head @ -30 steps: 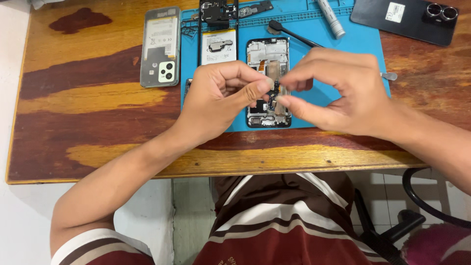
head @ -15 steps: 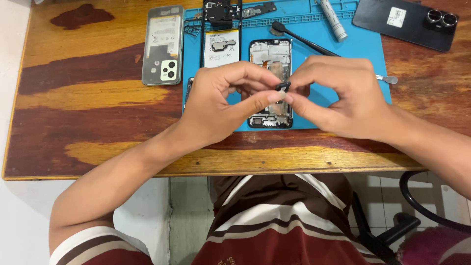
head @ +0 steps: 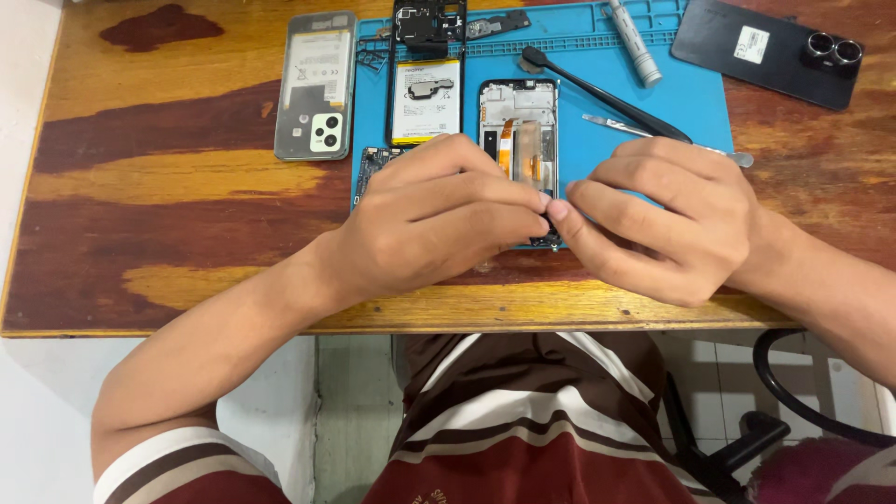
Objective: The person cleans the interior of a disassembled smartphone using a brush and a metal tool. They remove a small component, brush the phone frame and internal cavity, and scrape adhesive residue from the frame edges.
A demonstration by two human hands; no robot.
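An opened phone (head: pixel 519 126) with its insides showing lies on a blue work mat (head: pixel 695 107) on the wooden table (head: pixel 187 233). My left hand (head: pixel 439 219) and my right hand (head: pixel 667 219) meet fingertip to fingertip over the phone's near end. Between the fingertips sits a small dark part (head: pixel 551 224), pinched from both sides. My hands hide the phone's lower half.
Left of the mat lies a grey back cover (head: pixel 315 84). On the mat are a phone frame with a battery (head: pixel 427 84), a small circuit board (head: pixel 373 163), a black prying tool (head: pixel 602 93), metal tweezers (head: pixel 607 122) and a grey pen-shaped tool (head: pixel 635 42). A black phone (head: pixel 765 51) lies far right.
Both hands have slid toward the near end of the opened phone and drawn closer together, uncovering its upper half. The view has shifted slightly.
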